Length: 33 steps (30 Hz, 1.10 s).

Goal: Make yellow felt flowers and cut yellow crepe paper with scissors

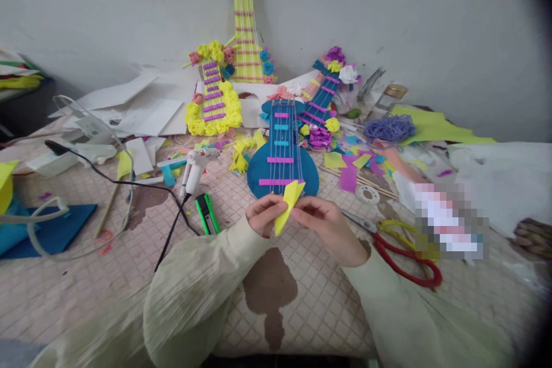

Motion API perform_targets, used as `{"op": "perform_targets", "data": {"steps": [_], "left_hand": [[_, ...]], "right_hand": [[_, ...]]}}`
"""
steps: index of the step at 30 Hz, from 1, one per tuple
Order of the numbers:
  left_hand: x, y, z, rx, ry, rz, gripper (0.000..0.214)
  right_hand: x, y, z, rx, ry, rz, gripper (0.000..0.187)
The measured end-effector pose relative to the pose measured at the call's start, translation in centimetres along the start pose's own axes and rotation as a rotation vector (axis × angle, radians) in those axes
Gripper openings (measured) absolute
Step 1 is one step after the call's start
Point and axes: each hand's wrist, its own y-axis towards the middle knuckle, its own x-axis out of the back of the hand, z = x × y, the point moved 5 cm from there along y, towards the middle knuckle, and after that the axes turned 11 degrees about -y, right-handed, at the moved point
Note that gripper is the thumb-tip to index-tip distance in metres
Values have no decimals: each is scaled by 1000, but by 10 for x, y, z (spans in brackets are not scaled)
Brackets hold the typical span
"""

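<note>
Both my hands meet in the middle over the table and pinch a folded piece of yellow paper (288, 204). My left hand (264, 214) grips its lower left side with closed fingers. My right hand (328, 224) holds its right edge between thumb and fingers. Just behind the paper lies a blue paper guitar (276, 169) with pink and light blue strips across its strings.
A white glue gun (195, 169) with a black cable and a green cutter (207, 213) lie to the left. Red-handled scissors (401, 253) lie to the right. Yellow and blue paper guitars (244, 29) lean on the wall. Paper scraps, purple yarn (390, 126) and white sheets litter the table.
</note>
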Motion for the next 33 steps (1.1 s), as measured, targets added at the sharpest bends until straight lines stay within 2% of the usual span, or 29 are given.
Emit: {"op": "perform_targets", "data": {"steps": [5, 9, 15, 19, 21, 24, 26, 30, 33], "left_hand": [[-9, -6, 5, 80, 1, 46, 23], [-8, -5, 9, 72, 28, 71, 25], [2, 2, -3, -130, 282, -24, 30], [-7, -1, -8, -207, 458, 32, 29], [-12, -3, -14, -284, 639, 49, 27], [-14, -4, -37, -460, 997, -54, 23], [-12, 0, -60, -512, 1151, -141, 21], [-3, 21, -112, -499, 1523, -350, 9], [4, 44, -129, -384, 1815, -452, 8]], "right_hand": [[-1, 1, -16, -21, 53, 91, 18], [1, -1, -18, 10, 23, 69, 21], [5, -10, -4, 197, -161, -73, 14], [7, -12, -3, 235, -223, -109, 17], [8, -11, -3, 250, -236, -108, 18], [12, -9, -4, 258, -265, -120, 20], [15, -6, -8, 249, -270, -143, 21], [20, -1, -16, 241, -249, -184, 23], [21, 1, -19, 245, -245, -187, 23]]}}
